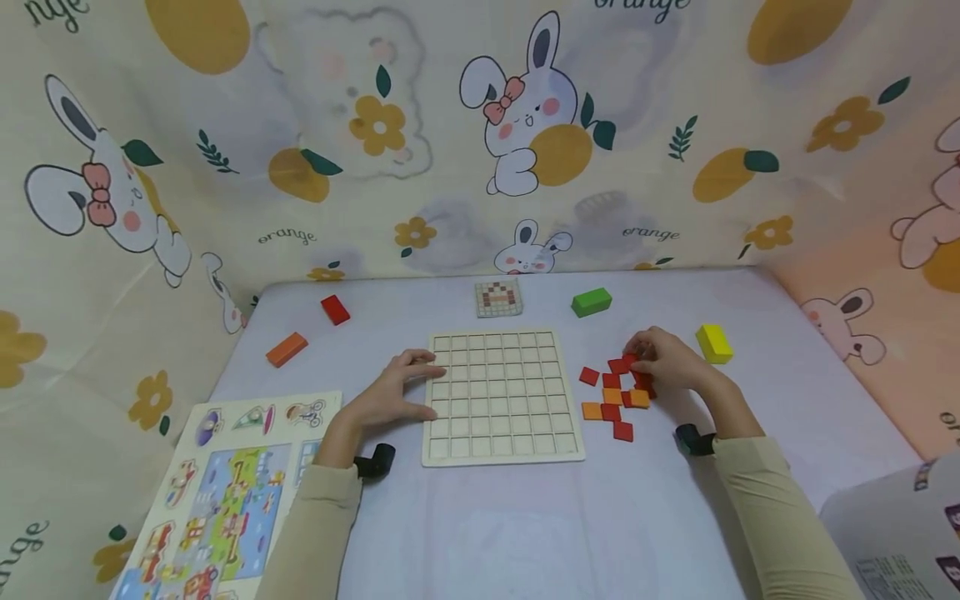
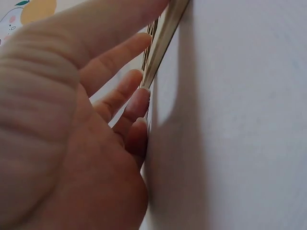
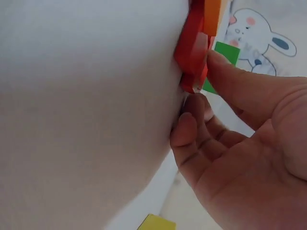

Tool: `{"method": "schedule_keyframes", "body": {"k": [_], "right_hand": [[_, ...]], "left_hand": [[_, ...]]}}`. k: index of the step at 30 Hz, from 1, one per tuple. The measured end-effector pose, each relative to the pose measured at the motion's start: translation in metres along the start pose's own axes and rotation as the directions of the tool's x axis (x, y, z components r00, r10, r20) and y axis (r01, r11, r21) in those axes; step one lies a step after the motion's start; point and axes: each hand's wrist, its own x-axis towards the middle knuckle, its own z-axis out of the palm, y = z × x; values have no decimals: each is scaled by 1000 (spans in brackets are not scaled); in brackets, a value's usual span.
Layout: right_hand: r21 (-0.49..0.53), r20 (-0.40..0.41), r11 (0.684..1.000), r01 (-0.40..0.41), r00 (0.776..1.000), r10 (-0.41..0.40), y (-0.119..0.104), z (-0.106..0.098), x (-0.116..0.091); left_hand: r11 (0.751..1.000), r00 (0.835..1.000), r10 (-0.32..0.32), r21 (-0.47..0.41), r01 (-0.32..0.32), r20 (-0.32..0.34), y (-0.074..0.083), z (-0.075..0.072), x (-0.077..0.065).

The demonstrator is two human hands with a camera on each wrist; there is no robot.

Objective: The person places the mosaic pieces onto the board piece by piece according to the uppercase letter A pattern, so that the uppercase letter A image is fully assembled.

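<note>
Right of the board (image 1: pixel 502 396), red tiles (image 1: pixel 611 381) touch my nearer right hand (image 1: pixel 663 358) (grip unclear); left hand (image 1: pixel 390 390), spread, meets its left edge.

Repeated "orange" (image 1: pixel 651 233) on the rabbit-print backdrop (image 1: pixel 450 150)

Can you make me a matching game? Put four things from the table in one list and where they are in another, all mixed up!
Things:
1. Pale square grid board
2. Small square card with a gridded picture
3. Yellow rectangular block
4. Thin red and orange square tiles

Places, in the head view:
A. Farthest right of these four things
B. At the fingers of the right hand
C. Next to the left hand
D. Just past the board's far edge

Right pairs: 1-C, 2-D, 3-A, 4-B
</note>
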Motion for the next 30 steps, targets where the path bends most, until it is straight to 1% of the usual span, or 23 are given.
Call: {"method": "schedule_keyframes", "body": {"k": [4, 9, 12, 14, 15, 19, 21, 24, 27, 30], "right_hand": [[17, 11, 1000, 3, 1000, -3, 1, -1, 0], [40, -4, 999, 27, 1000, -27, 1, -4, 0], [83, 4, 995, 56, 998, -57, -7, -5, 2], [122, 27, 990, 73, 997, -77, -17, -4, 5], [137, 36, 986, 93, 994, -99, -24, -2, 8], [167, 69, 970, 178, 979, -192, -51, 11, 30], [181, 82, 954, 239, 963, -257, -66, 20, 43], [218, 98, 931, 292, 943, -318, -85, 32, 63], [245, 93, 914, 323, 931, -354, -102, 43, 82], [257, 86, 915, 312, 935, -343, -115, 53, 99]], "left_hand": [[1000, 1000, -11, 14, 11, 5, 1, 1, 2], [999, 1000, -17, 36, 16, 16, 5, -1, 3], [998, 999, -14, 58, 12, 29, 6, -1, 3], [997, 999, -6, 73, 3, 38, 7, -1, 3], [997, 999, -1, 77, -2, 42, 7, -1, 3], [995, 998, 40, 90, -44, 52, 7, -1, 2], [994, 997, 53, 91, -57, 53, 5, -1, 2], [994, 997, 59, 89, -63, 50, 4, -2, 1], [995, 997, 55, 77, -59, 48, 4, -3, 1], [997, 998, 40, 61, -43, 47, 5, -4, 1]]}}
